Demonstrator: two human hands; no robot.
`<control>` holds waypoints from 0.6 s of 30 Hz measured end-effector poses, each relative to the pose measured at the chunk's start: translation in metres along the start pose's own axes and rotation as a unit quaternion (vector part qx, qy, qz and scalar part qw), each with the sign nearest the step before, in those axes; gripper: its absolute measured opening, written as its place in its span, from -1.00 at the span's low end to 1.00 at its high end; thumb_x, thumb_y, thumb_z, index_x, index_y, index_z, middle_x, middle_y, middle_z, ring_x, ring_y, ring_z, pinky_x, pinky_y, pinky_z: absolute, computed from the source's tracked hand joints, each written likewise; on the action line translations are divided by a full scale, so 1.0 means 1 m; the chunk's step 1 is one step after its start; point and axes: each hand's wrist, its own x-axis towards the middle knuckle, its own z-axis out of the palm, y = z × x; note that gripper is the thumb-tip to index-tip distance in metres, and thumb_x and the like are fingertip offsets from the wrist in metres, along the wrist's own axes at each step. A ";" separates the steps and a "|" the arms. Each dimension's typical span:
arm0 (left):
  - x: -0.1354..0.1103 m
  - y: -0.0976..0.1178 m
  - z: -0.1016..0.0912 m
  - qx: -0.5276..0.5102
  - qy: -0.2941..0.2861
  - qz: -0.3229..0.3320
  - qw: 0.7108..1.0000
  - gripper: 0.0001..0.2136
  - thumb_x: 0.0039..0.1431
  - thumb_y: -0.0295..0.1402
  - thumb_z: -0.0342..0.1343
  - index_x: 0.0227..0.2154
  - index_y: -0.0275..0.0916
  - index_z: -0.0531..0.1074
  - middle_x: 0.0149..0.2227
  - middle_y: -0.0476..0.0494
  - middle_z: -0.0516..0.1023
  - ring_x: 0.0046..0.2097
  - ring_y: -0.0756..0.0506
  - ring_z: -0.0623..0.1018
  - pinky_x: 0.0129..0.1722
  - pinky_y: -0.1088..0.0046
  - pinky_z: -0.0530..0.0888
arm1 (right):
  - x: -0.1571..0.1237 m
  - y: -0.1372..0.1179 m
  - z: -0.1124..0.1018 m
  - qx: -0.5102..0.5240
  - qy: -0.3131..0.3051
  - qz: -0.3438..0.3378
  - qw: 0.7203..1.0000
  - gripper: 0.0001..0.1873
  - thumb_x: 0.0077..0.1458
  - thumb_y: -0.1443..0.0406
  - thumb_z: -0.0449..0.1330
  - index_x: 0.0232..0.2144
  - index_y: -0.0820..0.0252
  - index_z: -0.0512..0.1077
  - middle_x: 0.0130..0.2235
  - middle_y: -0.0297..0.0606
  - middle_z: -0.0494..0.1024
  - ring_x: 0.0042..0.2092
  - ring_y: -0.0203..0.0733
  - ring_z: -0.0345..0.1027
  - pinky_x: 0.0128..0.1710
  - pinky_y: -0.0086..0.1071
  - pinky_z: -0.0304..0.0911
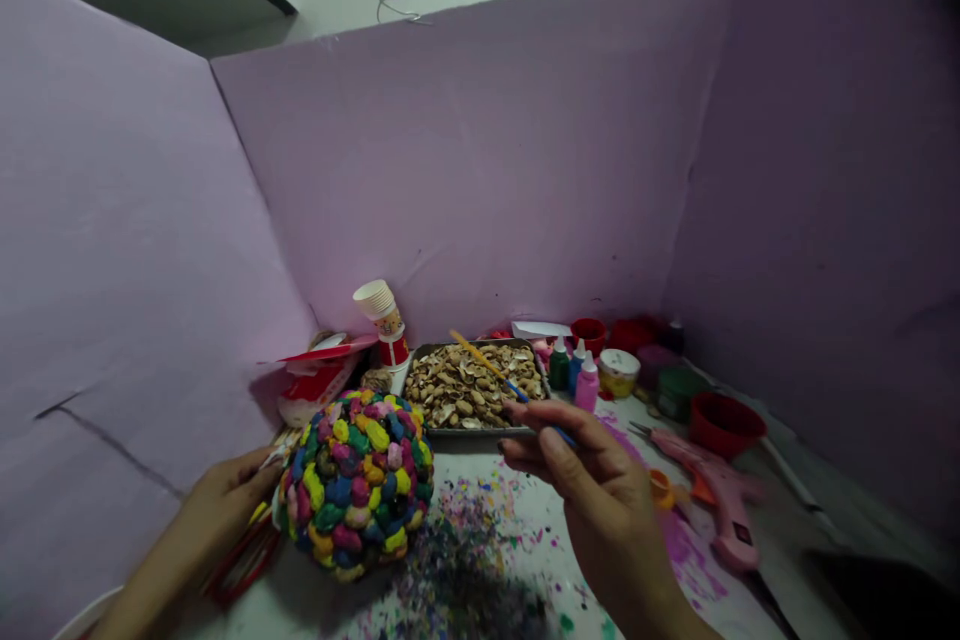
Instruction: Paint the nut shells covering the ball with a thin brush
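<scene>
Steadying the multicoloured shell-covered ball (354, 485) near the front-left corner of the paint-spattered white table (487, 468), the left hand (217, 510) gripped its side; the right hand (600, 500) pinched a thin orange-and-blue paintbrush (491, 372), clear of the ball.

Tray of shells (469, 432), paint bottles (587, 385), pink glue gun (716, 490), red bowl (724, 423)

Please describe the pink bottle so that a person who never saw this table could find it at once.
Find the metal tray of nutshells at the back of the table, against the purple wall. Directly right of it stand three small squeeze bottles. The pink bottle is the rightmost and nearest one, beside the green bottle and the blue bottle.
</scene>
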 end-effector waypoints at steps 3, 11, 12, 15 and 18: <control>0.000 0.001 -0.001 0.004 -0.006 -0.005 1.000 -0.57 -0.30 0.11 0.28 -0.51 -0.16 0.59 -0.47 -0.07 0.67 -0.29 -0.23 0.60 -0.24 0.33 0.54 | -0.003 0.001 0.001 -0.061 -0.047 -0.028 0.997 -0.79 0.11 0.17 0.30 -0.18 -0.03 0.59 -0.10 -0.24 0.66 -0.21 -0.18 0.60 -0.17 -0.35 0.51; -0.006 0.017 0.005 0.029 0.021 -0.019 0.999 -0.55 -0.46 0.18 0.28 -0.63 -0.12 0.55 -0.54 -0.04 0.64 -0.32 -0.27 0.58 -0.21 0.26 0.54 | -0.006 -0.005 0.005 -0.157 -0.015 -0.048 0.986 -0.75 -0.03 0.27 0.36 -0.21 -0.01 0.61 -0.22 -0.25 0.70 -0.24 -0.11 0.61 -0.24 -0.32 0.53; -0.005 0.016 0.005 0.038 0.024 -0.015 0.999 -0.55 -0.45 0.19 0.27 -0.64 -0.11 0.54 -0.52 -0.05 0.65 -0.31 -0.28 0.59 -0.21 0.25 0.53 | -0.004 -0.007 0.004 -0.169 -0.012 -0.058 0.984 -0.79 0.00 0.28 0.34 -0.23 -0.01 0.62 -0.24 -0.26 0.70 -0.25 -0.13 0.61 -0.26 -0.34 0.53; -0.001 0.011 0.003 0.057 0.048 -0.011 0.997 -0.52 -0.45 0.23 0.24 -0.66 -0.10 0.51 -0.47 -0.09 0.67 -0.22 -0.34 0.60 -0.18 0.21 0.53 | 0.005 -0.015 0.001 -0.167 -0.007 -0.086 0.982 -0.86 0.07 0.31 0.29 -0.30 -0.01 0.64 -0.30 -0.29 0.71 -0.31 -0.19 0.62 -0.30 -0.41 0.53; 0.002 0.009 0.004 0.049 0.059 -0.024 0.997 -0.49 -0.45 0.27 0.22 -0.64 -0.10 0.52 -0.37 -0.10 0.70 -0.13 -0.36 0.59 -0.12 0.19 0.52 | 0.014 -0.024 0.001 -0.090 -0.006 -0.068 0.994 -0.87 0.06 0.29 0.31 -0.31 -0.02 0.63 -0.34 -0.30 0.71 -0.33 -0.21 0.62 -0.29 -0.41 0.54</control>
